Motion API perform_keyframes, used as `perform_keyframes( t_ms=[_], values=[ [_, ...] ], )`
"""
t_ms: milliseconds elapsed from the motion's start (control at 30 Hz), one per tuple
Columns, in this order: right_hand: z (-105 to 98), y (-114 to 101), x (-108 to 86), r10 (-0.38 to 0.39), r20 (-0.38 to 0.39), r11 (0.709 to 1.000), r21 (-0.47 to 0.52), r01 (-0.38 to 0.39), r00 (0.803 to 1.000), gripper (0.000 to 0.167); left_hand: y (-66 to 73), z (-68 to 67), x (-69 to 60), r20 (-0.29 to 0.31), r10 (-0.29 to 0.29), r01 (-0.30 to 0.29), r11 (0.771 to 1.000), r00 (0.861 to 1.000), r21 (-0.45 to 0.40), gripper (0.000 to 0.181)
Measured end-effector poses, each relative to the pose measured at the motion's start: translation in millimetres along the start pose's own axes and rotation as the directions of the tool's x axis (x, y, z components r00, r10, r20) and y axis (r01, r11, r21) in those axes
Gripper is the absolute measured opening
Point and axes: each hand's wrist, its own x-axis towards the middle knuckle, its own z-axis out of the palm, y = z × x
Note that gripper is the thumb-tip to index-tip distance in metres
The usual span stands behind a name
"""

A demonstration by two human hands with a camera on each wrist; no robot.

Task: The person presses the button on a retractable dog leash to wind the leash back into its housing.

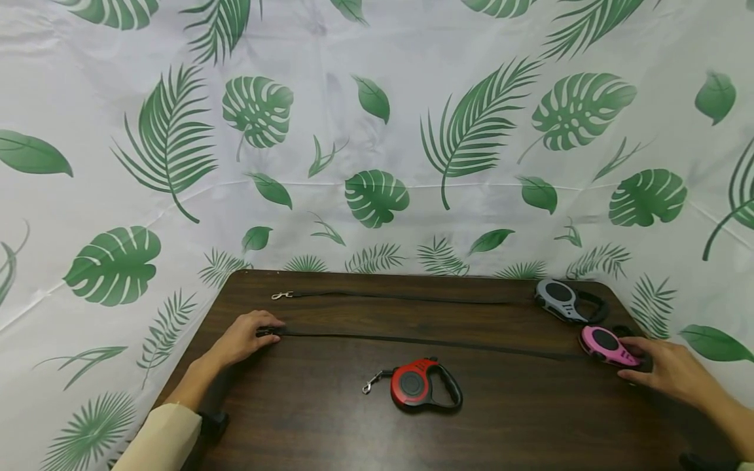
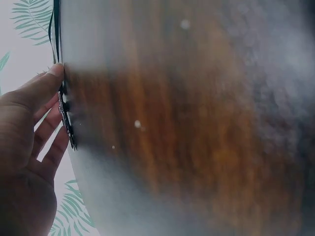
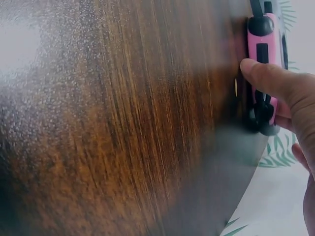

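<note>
A pink retractable dog leash (image 1: 592,340) lies on the right side of the table. My right hand (image 1: 677,366) holds its handle end, thumb on the near side; the right wrist view shows its pink casing (image 3: 273,42) edge-on. From it a black strap (image 1: 406,339) runs straight across to the left. There my left hand (image 1: 240,337) pinches the clip end, with the thumb over the strap; in the left wrist view the metal clip (image 2: 67,123) hangs along the fingers, partly covered in the head view.
Behind, a grey retractable leash (image 1: 558,299) lies at the back right, its black strap (image 1: 383,296) stretched left to a metal clip (image 1: 281,296). A red retractable leash (image 1: 411,384) with a short clip sits front centre. A leaf-print cloth (image 1: 318,131) hangs behind the brown table (image 1: 330,432).
</note>
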Motion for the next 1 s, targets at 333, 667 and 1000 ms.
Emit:
perform_keyframes(
  t_ms=[333,667,1000],
  values=[
    [4,-3,0.3,0.005,-0.015,1.000,-0.004,-0.005,1.000,0.069,-2.6,-1.3,-1.3,-0.021,0.008,-0.008,1.000,1.000,-0.015,0.021],
    [5,-3,0.8,-0.047,-0.056,0.999,-0.001,0.047,0.997,0.067,-11.2,-1.7,0.2,-0.012,0.025,-0.026,0.999,1.000,-0.026,0.014],
    [1,0,1.8,-0.088,-0.097,0.996,-0.007,0.088,0.991,0.065,-3.5,-14.7,0.1,0.061,0.006,-0.007,1.000,0.998,0.019,0.014]
  ],
)
